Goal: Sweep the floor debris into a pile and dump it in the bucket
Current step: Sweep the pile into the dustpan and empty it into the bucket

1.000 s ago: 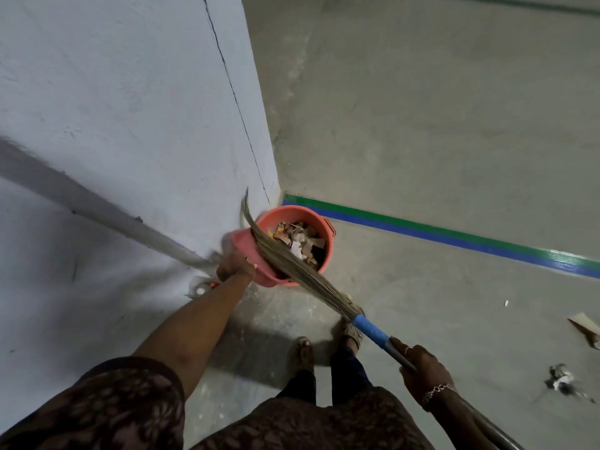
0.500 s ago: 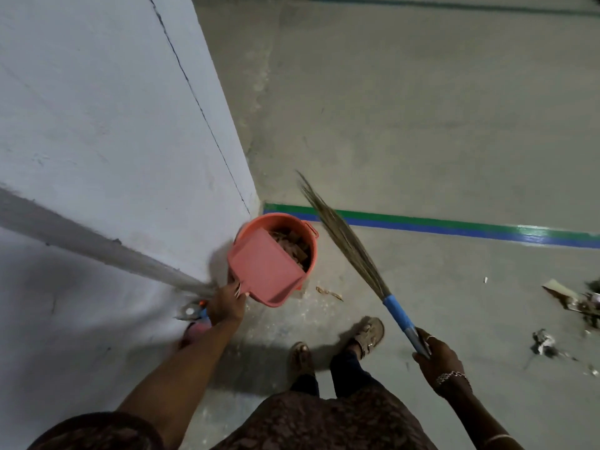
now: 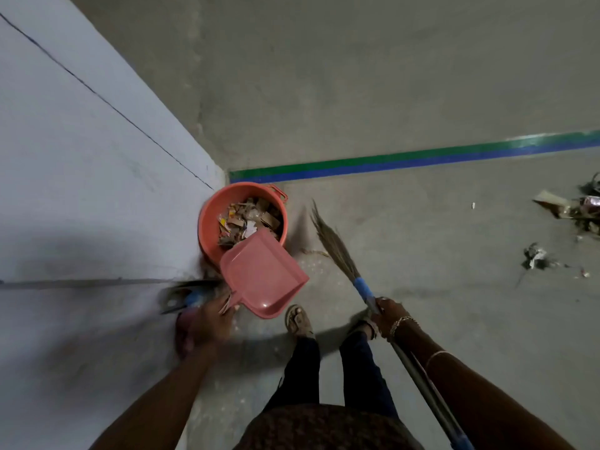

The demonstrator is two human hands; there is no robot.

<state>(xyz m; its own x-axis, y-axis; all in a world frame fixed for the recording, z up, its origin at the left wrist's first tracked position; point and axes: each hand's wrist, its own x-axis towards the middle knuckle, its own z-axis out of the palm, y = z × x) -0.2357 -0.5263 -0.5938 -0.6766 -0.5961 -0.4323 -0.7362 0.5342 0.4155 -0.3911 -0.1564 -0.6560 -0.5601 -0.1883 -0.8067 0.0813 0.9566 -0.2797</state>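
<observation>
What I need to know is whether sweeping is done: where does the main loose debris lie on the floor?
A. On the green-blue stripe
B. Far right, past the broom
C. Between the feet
B: scraps of debris lie on the floor at the far right, beyond the broom held by the right hand. The left hand holds the dustpan by the bucket.

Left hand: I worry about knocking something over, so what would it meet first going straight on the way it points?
Probably the bucket: the left hand points along the dustpan it holds, whose front edge overlaps the bucket's near rim, though its height above the rim is unclear.
</observation>
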